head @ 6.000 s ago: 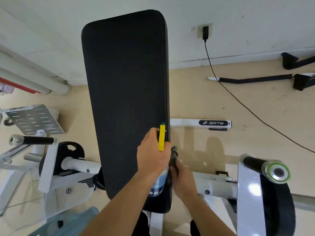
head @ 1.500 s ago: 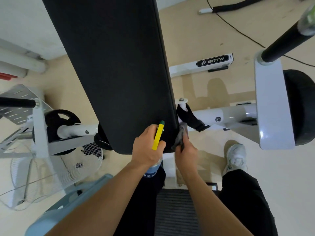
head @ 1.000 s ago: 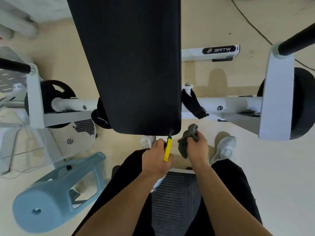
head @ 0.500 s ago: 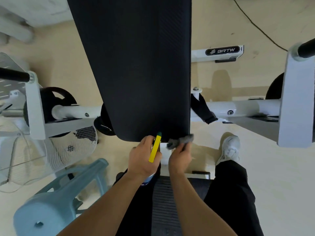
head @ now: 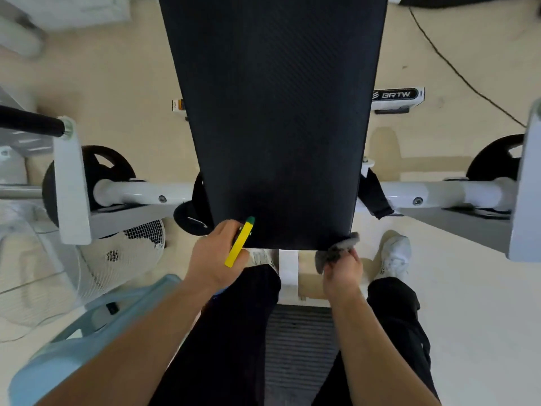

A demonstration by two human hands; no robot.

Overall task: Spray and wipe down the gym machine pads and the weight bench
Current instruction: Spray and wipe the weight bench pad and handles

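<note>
1. Since half a second ago, the right hand [head: 341,269] has slid the grey cloth [head: 336,248] along the near edge of the black pad [head: 278,112] to its right corner.
2. Its fingers are curled round the cloth. The left hand [head: 216,256] grips the spray bottle [head: 239,244], whose nozzle is over the pad's near edge.
3. At the corner little pad lies under the cloth, so I think it may slip off.
4. An accidental squeeze of the bottle would wet the wiped part again.
5. A black strap [head: 374,197] hangs just beside that corner and could catch the cloth. A blue stool [head: 87,332] lies near the left forearm.
</note>
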